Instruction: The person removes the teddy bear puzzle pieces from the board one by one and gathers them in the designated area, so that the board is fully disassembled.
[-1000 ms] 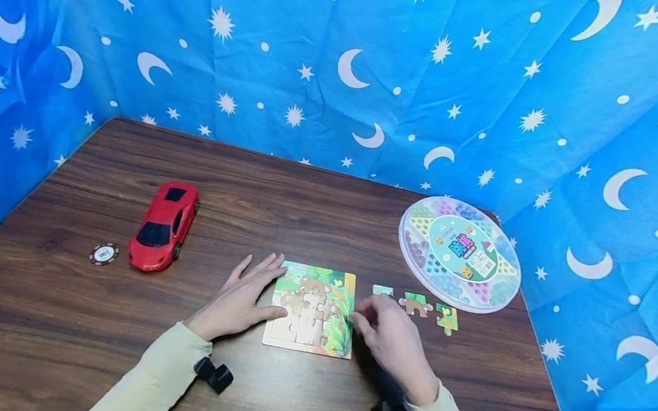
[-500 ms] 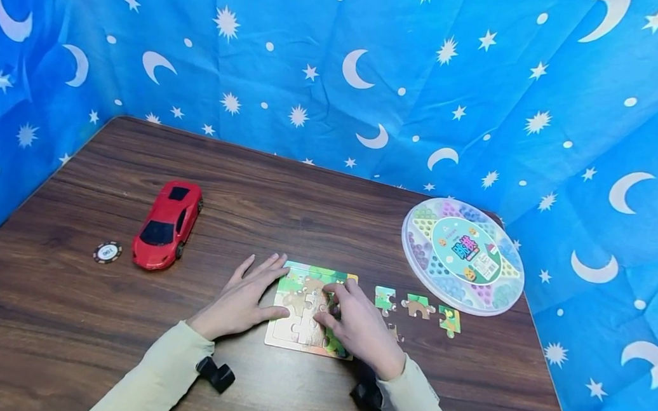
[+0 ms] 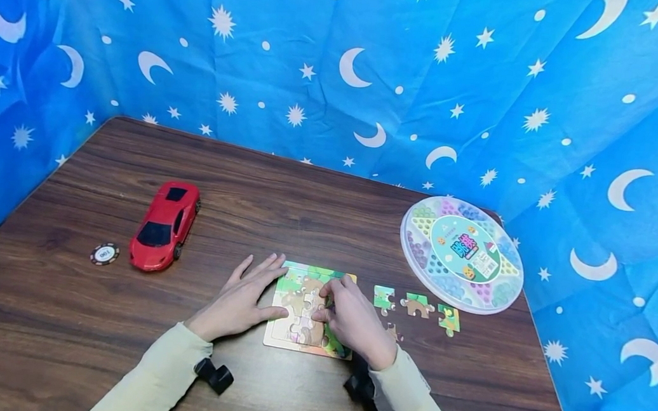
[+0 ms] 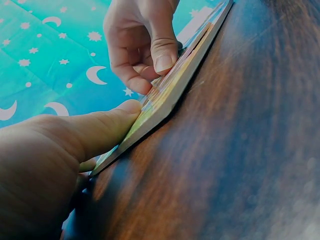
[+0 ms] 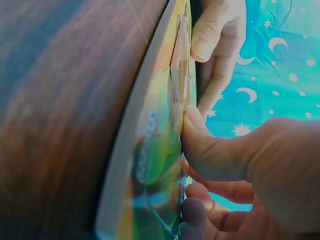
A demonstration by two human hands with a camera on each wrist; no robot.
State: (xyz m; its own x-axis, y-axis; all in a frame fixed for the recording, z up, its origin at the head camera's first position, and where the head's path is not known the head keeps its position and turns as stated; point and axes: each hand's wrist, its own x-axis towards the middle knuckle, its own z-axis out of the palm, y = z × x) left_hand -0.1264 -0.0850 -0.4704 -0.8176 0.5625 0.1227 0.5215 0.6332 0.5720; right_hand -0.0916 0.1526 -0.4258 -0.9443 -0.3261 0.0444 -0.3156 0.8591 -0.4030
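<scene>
A bear jigsaw puzzle point(image 3: 305, 341) in a flat tray lies on the table between the hands. My left hand point(image 3: 242, 299) rests spread over its left edge, with the thumb point(image 4: 117, 120) on the tray's surface. On the right part of the puzzle, my right hand point(image 3: 355, 319) has bent fingers and pinches at a piece there. Its thumb point(image 5: 200, 145) is right at the picture surface, and the fingers mostly hide the piece. Loose puzzle pieces lie to the right: a green one point(image 3: 383, 298), a brown one point(image 3: 417, 307), a yellow-green one point(image 3: 448, 319) and a partly covered one point(image 3: 393, 332).
A round Chinese checkers box point(image 3: 416, 262) sits at the right rear. Toward the left are a red toy car point(image 3: 161, 232) and a poker chip point(image 3: 105, 253). Blue curtains point(image 3: 315, 71) with moons and stars stand behind the dark wooden table point(image 3: 249, 193).
My right hand has moved left from the tray's right edge onto the puzzle, uncovering loose pieces. During the last half second its fingers have bent further. My left hand stays in place.
</scene>
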